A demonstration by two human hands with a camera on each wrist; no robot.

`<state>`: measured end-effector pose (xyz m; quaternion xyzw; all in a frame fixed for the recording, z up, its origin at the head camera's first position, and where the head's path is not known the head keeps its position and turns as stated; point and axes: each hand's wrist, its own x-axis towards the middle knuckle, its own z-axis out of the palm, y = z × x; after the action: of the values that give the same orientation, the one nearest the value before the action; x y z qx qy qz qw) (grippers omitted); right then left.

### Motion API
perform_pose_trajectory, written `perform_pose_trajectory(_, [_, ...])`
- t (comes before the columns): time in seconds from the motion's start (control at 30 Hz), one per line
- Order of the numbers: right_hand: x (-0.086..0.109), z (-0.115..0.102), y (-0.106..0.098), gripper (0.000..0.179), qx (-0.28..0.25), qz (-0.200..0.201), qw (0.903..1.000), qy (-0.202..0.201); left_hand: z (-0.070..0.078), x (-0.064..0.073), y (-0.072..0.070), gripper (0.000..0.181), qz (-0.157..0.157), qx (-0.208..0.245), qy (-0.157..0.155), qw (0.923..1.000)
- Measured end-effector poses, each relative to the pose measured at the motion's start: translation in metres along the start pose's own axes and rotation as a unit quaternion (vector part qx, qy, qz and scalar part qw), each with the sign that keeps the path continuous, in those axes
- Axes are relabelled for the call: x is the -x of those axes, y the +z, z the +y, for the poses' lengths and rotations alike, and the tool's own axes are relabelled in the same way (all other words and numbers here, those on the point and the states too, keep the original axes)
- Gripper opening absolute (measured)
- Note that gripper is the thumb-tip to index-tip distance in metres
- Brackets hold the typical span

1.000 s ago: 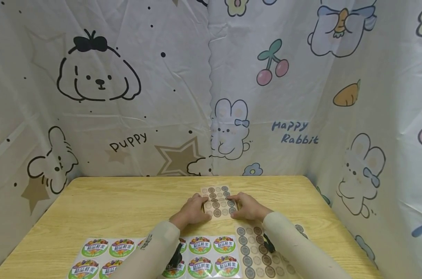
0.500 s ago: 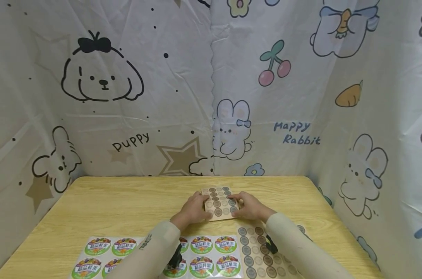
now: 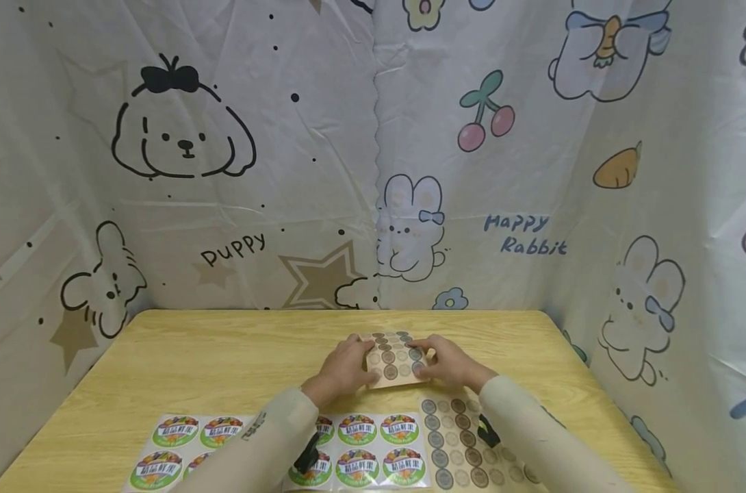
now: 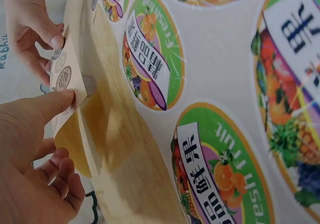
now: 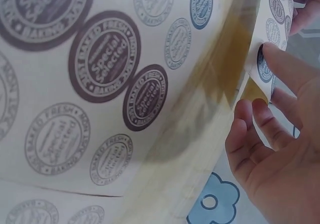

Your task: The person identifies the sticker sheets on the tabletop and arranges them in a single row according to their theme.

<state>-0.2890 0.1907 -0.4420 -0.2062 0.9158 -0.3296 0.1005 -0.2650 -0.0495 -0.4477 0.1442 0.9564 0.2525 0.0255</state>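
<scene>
In the head view a small cream sheet of round "Special Selected" stickers point(image 3: 397, 357) in brown, grey and pale tones is held up near the table's far side. My left hand point(image 3: 343, 363) pinches its left edge, thumb on the printed face. My right hand point(image 3: 449, 361) pinches the right edge in the same way. The sheet bows, its far part leaning back. Both wrist views show the held sheet point(image 4: 67, 76) above the wood, with the lower fingers of each hand loosely curled beneath it. Its underside is mostly hidden.
A white sheet of round fruit stickers point(image 3: 357, 448) lies at the front, partly under the left sleeve. Beside it lies a larger cream sheet of round stickers point(image 3: 453, 445), partly behind the right sleeve. A patterned cloth point(image 3: 324, 137) hangs behind the wooden table point(image 3: 225, 363).
The small sticker sheet was lying nearly flat; its near edge has lifted and the sheet now bends. Both hands have shifted slightly right with it, keeping their pinch.
</scene>
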Motion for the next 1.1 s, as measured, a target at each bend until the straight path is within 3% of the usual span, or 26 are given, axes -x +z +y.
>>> perform_pose_trajectory(0.6, [0.016, -0.006, -0.008, 0.055, 0.02, 0.03, 0.9991, -0.023, 0.013, 0.013, -0.006, 0.063, 0.037, 0.005, 0.028, 0.9989])
perform_pose_trajectory(1.1, [0.038, 0.002, -0.018, 0.055, 0.018, 0.038, 0.9981, -0.046, 0.03, 0.02, -0.004, 0.063, 0.036, 0.017, 0.049, 0.998])
